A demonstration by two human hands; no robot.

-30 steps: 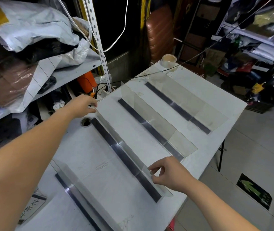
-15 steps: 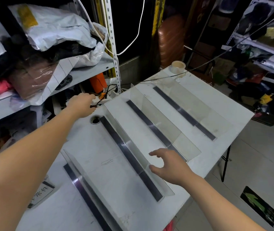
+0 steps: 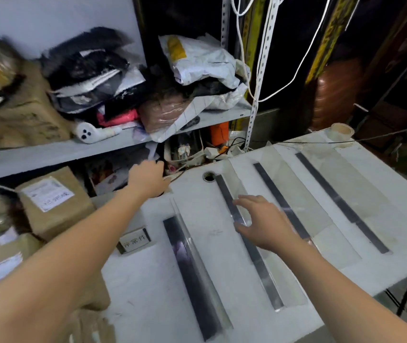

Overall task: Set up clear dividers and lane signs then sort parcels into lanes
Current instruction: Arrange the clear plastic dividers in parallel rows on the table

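Four clear dividers (image 3: 192, 268) line the bench (image 3: 148, 305); signage seems next. The right grip (image 3: 264, 224) hovers spread, empty. The left grip (image 3: 148, 179), closure unclear, likely needs the lane sign (image 3: 134, 241) behind it.

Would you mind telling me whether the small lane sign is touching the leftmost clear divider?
Apart. The head view shows bare white table between the lane sign and the leftmost clear divider.
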